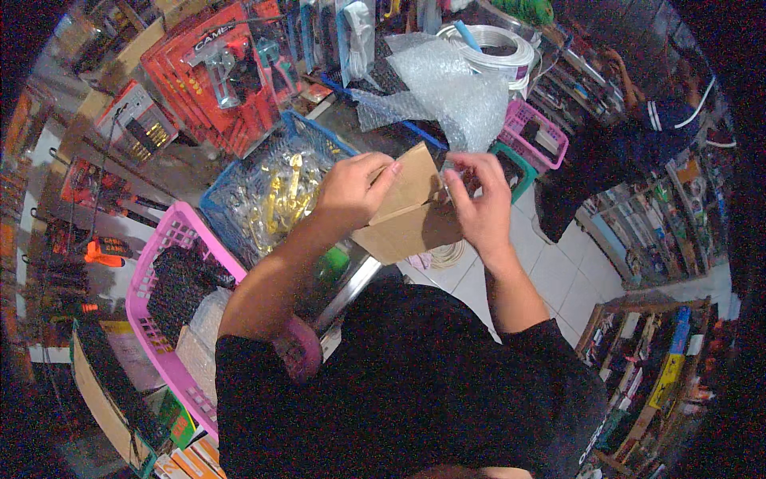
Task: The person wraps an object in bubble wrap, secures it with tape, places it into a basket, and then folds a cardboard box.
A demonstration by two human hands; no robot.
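My left hand [357, 190] grips the cardboard box [408, 231] near its upper-left edge. My right hand [484, 201] is half-curled at the opposite side; contact is unclear in this grain. The box sits between them, right of the blue basket [321, 132]. Caution: one-sided support could let it twist and drop floorward.

Hardware Shop, Judging by the Packed Stock

The place looked like a hardware shop. Red-carded packs [191, 92] of tools stood crowded together, near a boxed set of metal bits [144, 140]. A blue basket [230, 182] held many yellow- and silver-coloured metal pieces [287, 191], apparently in clear wrapping. A white coil of cable or hose [519, 57] lay beyond. Across the tiled floor [558, 275], shelving [650, 219] and a wooden rack [592, 323] carried close-set goods.
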